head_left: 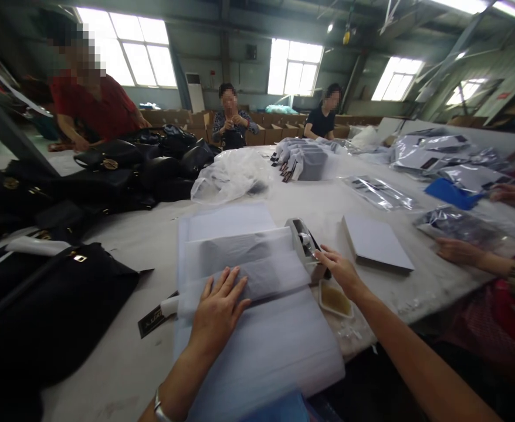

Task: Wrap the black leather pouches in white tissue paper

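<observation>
My left hand (219, 313) lies flat, fingers spread, on a dark flat item (240, 249) that shows through folded white tissue paper (279, 334). A black printed tag (154, 319) and a white padded end stick out at the paper's left side. Just right of the bundle stands a grey tape dispenser (304, 240). At its near end my right hand (339, 269) pinches the tape, with the fingertips close together; the strip itself is hard to make out. A small dish (335, 298) with a yellowish sponge or liquid sits below the dispenser.
Black handbags (121, 170) pile up at the left, one large bag (64, 299) nearby. A white box (376, 243), wrapped bundles (304, 155) and clear plastic bags (380, 193) lie beyond. A co-worker's hands (460, 251) are at the right edge; several people stand across the table.
</observation>
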A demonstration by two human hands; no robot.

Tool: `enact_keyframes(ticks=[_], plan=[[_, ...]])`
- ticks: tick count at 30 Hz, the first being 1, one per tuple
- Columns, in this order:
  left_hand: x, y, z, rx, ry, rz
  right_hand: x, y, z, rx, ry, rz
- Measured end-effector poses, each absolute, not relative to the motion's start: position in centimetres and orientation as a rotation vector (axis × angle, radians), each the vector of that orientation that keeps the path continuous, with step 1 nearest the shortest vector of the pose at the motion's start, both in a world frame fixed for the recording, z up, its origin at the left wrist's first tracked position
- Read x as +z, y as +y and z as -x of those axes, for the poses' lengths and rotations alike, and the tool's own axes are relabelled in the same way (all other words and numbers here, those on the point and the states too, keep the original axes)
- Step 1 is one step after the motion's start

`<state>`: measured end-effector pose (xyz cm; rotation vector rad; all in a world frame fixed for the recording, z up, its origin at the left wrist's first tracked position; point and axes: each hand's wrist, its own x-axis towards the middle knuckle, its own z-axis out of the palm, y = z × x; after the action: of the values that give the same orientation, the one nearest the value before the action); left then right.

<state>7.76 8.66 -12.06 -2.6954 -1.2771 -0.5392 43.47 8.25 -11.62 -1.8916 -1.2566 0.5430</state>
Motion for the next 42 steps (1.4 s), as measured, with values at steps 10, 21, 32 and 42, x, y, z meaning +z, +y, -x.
enact_keyframes(ticks=[10,21,32,42], plan=[[-12.5,8.7,-7.5,-0.593,-1.266,2.698,-7.9,5.6,-39.7,0.557,-0.886,1.474],[-12.9,8.8,-7.5,-0.613,-1.26,2.688,-10.9,-0.1,-40.9,1.09,-0.642,1.598],[-13.3,9.0,-7.4,-0.637,-1.234,2.679,-9.5,3.1,-45.6,0.524,-1.451,2.051],[-13.4,9.1,-7.2,-0.655,-1.222,2.692,-10.4,2.6,-47.0,0.319,-1.592,2.151]])
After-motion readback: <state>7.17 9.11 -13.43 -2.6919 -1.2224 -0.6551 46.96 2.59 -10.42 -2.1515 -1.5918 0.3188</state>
